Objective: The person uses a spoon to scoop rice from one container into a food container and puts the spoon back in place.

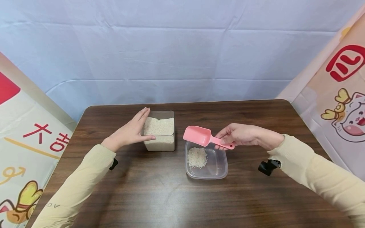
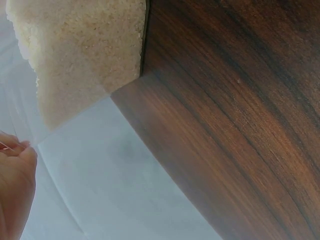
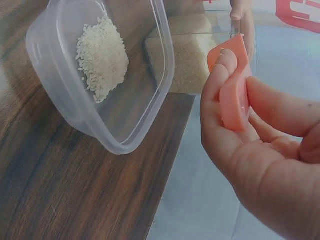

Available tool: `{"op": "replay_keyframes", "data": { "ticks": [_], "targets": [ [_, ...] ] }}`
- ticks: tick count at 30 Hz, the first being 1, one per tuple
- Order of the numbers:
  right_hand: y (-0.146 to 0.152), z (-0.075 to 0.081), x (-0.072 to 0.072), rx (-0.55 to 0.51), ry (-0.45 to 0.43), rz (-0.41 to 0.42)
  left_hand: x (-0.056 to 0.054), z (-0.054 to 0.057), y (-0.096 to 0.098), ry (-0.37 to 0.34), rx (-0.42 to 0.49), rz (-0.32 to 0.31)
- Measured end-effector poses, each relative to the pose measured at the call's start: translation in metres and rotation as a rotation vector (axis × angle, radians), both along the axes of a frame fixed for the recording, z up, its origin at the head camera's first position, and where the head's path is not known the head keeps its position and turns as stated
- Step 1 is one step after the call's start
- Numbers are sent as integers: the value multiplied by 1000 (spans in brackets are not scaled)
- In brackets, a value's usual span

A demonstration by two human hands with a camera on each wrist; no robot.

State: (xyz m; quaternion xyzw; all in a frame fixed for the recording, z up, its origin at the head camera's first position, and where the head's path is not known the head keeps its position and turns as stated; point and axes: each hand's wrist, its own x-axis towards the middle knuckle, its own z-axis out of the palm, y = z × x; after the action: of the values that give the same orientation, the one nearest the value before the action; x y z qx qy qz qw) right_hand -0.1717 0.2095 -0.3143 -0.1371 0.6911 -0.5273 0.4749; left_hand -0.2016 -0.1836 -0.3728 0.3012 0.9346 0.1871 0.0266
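A clear square container (image 1: 159, 144) of rice stands left of centre in the head view. My left hand (image 1: 126, 131) holds its left side, thumb along the near rim and fingers stretched to the far corner. In the left wrist view, rice (image 2: 90, 55) shows through the wall. My right hand (image 1: 235, 134) pinches the handle of a pink scoop (image 1: 198, 135) between thumb and fingers. The scoop hangs over the back of a shallow clear plastic box (image 1: 216, 164), its bowl showing no rice. A small heap of rice (image 3: 102, 60) lies on the box's floor.
Both containers stand on a dark wood-grain table (image 1: 137, 196), the rice container nearer the back edge. A pale cloth (image 1: 176, 57) hangs behind the table. Printed panels (image 1: 319, 95) flank it at both sides. Black straps (image 1: 268, 167) show at the wrists.
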Motion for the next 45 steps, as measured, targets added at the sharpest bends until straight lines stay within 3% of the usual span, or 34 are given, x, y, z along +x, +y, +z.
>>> {"op": "replay_keyframes", "data": {
  "ticks": [17,45],
  "targets": [
    [-17,8,-4,-11,19,6,-3,-3,0,34,-4,-15],
    [-37,22,-7,-34,26,-5,0,-5,0,16,3,-13]
  ]
}}
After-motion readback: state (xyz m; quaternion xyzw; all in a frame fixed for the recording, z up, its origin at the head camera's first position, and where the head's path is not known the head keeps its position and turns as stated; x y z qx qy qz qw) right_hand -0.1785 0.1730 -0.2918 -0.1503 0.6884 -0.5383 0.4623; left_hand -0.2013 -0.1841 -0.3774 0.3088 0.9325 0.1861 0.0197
